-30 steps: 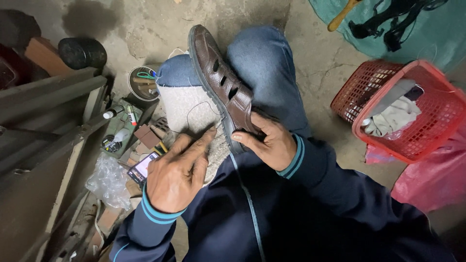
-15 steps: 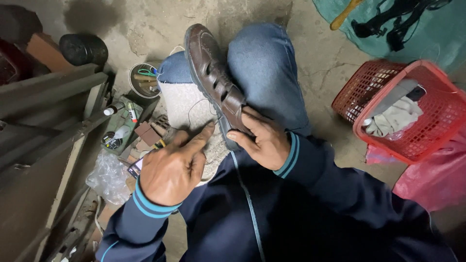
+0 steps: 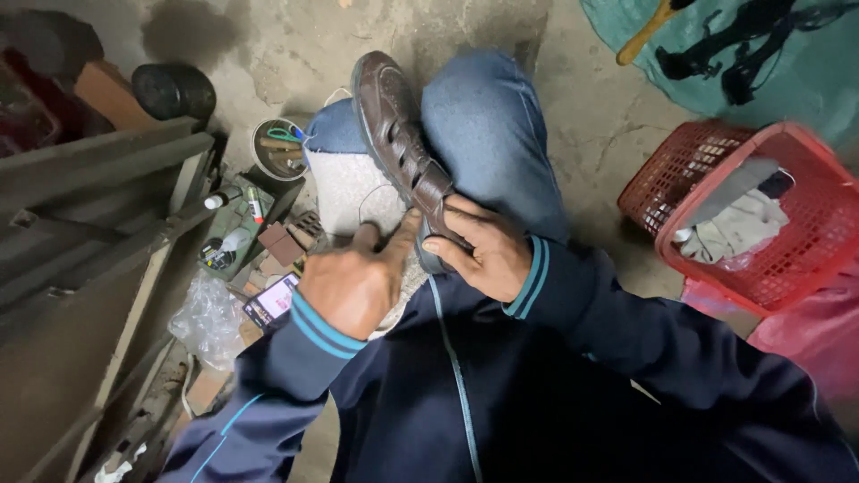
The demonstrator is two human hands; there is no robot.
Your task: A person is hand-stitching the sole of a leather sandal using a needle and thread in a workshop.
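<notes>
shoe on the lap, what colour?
Dark brown shoe with cut-out slits, clearest in the head view; right hand holds its heel end.

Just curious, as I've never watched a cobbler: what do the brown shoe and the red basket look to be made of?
The brown shoe looks like leather: a dull sheen, stitched seams, cut-out straps. The red basket seems moulded plastic: a uniform glossy grid of holes and a thick smooth rim.

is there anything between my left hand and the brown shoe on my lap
Nothing visible. The left hand points a fingertip right up against the heel end of the brown shoe, which the right hand grips there. A thin thread loops beside the shoe, not across the gap.
</notes>
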